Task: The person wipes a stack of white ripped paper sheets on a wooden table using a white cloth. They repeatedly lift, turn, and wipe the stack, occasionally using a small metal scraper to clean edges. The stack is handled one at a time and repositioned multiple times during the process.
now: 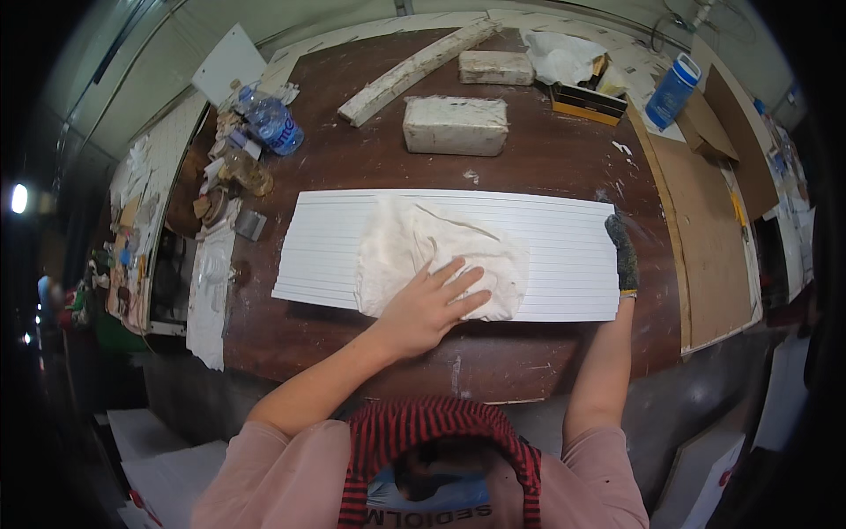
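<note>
Several long white strips [573, 256] lie side by side on the brown table, their ends slightly stepped. A crumpled off-white cloth [388, 264] is spread over their middle. My bare left hand [432, 304] rests flat on the cloth, fingers spread apart. At the right ends of the strips is my right hand [624, 254], in a dark glove with a yellowish cuff. It touches the strip ends, but its fingers are mostly hidden, so their grip does not show.
Beyond the strips stand a wrapped block [456, 125], a smaller block [495, 67] and a long wrapped bar [414, 75]. A black-and-orange box [589, 104] and a blue bottle [673, 92] are far right. A clear plastic bottle [271, 122] stands left, among clutter. Cardboard [696, 229] lines the right edge.
</note>
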`<state>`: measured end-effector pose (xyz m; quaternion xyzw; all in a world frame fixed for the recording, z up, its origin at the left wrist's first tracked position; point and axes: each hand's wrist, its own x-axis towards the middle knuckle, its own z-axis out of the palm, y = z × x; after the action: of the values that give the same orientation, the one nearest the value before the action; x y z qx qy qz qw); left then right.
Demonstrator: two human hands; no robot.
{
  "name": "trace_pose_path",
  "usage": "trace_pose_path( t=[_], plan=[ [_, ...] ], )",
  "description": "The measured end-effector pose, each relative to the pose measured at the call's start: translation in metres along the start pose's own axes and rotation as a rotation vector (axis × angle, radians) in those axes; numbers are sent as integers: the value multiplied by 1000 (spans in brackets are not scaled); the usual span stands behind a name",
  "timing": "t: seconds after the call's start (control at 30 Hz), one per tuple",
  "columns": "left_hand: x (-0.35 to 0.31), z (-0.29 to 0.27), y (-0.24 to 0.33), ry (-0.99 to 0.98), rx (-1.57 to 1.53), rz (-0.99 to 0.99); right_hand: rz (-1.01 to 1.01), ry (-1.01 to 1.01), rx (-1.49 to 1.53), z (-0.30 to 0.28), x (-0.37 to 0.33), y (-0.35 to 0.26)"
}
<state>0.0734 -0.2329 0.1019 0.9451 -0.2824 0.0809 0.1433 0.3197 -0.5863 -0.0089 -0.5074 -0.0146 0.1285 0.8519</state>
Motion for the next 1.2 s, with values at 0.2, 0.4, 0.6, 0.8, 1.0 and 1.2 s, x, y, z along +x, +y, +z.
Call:
trace_pose_path(
  t=[0.2,0.4,0.6,0.8,1.0,1.2],
  plan=[
    [-90,-69,-77,225,28,-926,-71,-32,-84,-12,3,8],
    [37,49,25,117,-119,-66,-37,-24,-60,-37,21,20],
    [84,71,69,111,-299,241,-82,-120,-53,-12,16,10],
    [-109,-1,-33,280,142,-341,-1,-18,-35,-19,8,6],
    [-216,-91,-85,594,103,-1345,-38,-8,-145,-19,8,4],
    [-181,-77,-51,620,31,-825,-78,-27,-178,-23,9,7]
  ],
)
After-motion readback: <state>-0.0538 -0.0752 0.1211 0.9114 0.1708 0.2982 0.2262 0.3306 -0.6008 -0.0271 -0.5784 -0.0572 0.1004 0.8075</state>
